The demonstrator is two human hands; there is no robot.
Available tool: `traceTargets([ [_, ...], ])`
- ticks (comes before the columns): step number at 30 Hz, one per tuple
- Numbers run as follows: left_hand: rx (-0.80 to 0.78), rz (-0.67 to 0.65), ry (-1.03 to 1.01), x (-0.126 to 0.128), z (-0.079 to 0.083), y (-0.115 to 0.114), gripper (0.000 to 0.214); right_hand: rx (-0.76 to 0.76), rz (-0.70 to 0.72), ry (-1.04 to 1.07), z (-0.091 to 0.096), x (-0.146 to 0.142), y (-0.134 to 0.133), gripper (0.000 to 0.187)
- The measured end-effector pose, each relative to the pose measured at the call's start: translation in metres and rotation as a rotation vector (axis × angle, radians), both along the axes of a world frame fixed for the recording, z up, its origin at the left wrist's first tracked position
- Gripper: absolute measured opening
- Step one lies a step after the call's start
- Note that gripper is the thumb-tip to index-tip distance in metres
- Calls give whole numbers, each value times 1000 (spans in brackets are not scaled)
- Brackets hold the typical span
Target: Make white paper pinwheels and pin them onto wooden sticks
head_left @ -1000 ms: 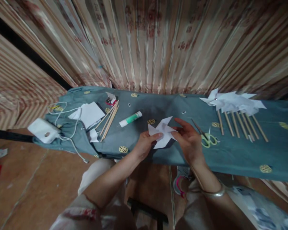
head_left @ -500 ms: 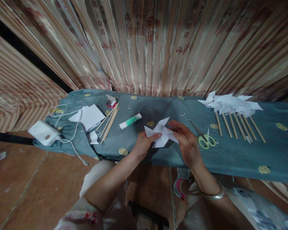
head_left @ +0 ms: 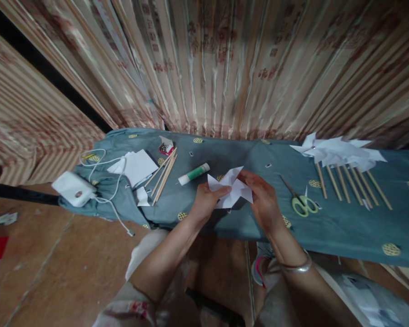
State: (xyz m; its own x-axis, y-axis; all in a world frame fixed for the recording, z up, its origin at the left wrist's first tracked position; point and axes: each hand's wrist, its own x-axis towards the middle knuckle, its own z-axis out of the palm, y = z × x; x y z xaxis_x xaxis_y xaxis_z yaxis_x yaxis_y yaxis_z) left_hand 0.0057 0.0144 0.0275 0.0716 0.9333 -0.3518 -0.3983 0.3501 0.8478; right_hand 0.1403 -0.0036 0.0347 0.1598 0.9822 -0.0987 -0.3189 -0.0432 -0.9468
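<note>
Sharp-pointed, folded-paper pinwheel [head_left: 236,192] in left hand [head_left: 206,201].

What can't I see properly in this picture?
- Head view: the left hand has fingertips under the paper pinwheel, which hides them; its thumb shows.
- Head view: how many pinwheels are in the pile; they overlap.
- Head view: what's inside the little red box; too small and blurry.
- Head view: the cloth-covered table; its right end is cut off by the picture's edge.

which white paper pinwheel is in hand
The pointed white paper pinwheel pinched by the bare left hand; the other white paper pinwheels lie bunched at right, with pale wooden sticks.
</note>
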Motion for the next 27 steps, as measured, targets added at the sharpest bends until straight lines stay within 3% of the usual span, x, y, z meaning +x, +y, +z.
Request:
traceTargets([
  [5,-9,17,27,-7,-1,5,27,39,-20,-10,-6,-3,9,31],
  [13,11,91,35,-21,7,0,29,-91,-33,66,-9,3,21,39],
  [21,-63,192,-79,-33,21,-42,35,-63,-13,20,-16,-12,22,37],
  [24,-98,276,-165,-38,21,-59,38,0,-4,-113,-25,-22,28,37],
  [27,-105,312,-216,-43,19,-67,38,170,72,-450,-31,-37,37,36],
])
